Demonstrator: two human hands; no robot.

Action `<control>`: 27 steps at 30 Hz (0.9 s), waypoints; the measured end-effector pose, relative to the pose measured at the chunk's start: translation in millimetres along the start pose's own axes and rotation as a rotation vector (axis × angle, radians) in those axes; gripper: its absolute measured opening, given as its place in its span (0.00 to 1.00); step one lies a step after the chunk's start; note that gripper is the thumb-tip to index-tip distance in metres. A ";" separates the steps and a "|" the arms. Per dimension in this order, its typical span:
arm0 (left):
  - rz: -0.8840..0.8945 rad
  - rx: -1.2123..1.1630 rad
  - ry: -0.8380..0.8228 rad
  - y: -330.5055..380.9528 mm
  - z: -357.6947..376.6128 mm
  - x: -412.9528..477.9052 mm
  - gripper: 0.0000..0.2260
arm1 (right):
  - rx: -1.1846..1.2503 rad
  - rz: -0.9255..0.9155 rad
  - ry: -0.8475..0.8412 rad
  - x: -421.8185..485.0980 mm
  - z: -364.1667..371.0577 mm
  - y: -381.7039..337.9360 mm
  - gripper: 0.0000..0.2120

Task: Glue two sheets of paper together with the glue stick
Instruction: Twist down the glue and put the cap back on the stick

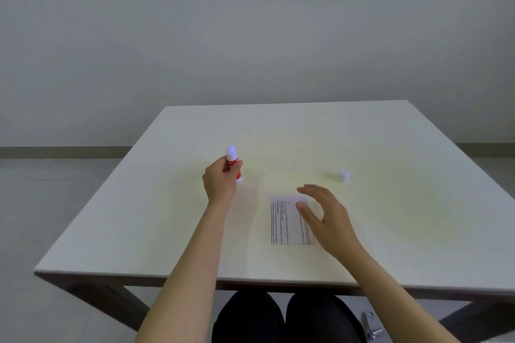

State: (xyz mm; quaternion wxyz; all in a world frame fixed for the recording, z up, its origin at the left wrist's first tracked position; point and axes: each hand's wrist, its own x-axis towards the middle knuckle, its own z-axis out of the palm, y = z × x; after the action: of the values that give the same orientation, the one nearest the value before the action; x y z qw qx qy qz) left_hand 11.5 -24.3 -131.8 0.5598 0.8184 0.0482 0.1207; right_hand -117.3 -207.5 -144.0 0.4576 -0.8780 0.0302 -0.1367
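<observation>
Your left hand is wrapped around the red barrel of the glue stick, held upright on the table with its white tip exposed; the white cap stands well apart to the right. Your right hand hovers spread and empty over the printed paper, which lies flat near the table's front edge; only one sheet can be told. Expect the paper to be light, limp and prone to sliding: pin it flat, lift by a corner. The barrel looks rigid; grip it mid-body.

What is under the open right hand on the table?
Under the right hand lies white printed paper on the pale table. Its right edge is covered; a second sheet cannot be made out.
</observation>
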 end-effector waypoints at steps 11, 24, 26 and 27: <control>-0.056 -0.593 -0.318 56.1 -0.8 -42.0 0.07 | 1.121 0.643 -0.393 52.1 9.3 -49.1 0.25; -0.075 -0.637 -0.273 64.5 4.4 -58.8 0.04 | 0.807 0.258 -0.025 31.8 18.2 -43.7 0.15; -0.080 -0.636 -0.287 63.3 3.7 -59.9 0.01 | 1.037 0.497 -0.287 35.4 6.7 -45.3 0.25; -0.081 -0.632 -0.295 62.6 3.6 -60.5 0.02 | 1.071 0.517 -0.338 36.8 3.2 -44.9 0.24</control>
State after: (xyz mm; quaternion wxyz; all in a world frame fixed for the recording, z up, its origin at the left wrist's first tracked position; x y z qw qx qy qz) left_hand -49.6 -63.6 -83.7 0.7907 0.6108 -0.0406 -0.0124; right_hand -84.3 -185.5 -101.5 0.8518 -0.5000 0.0965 0.1233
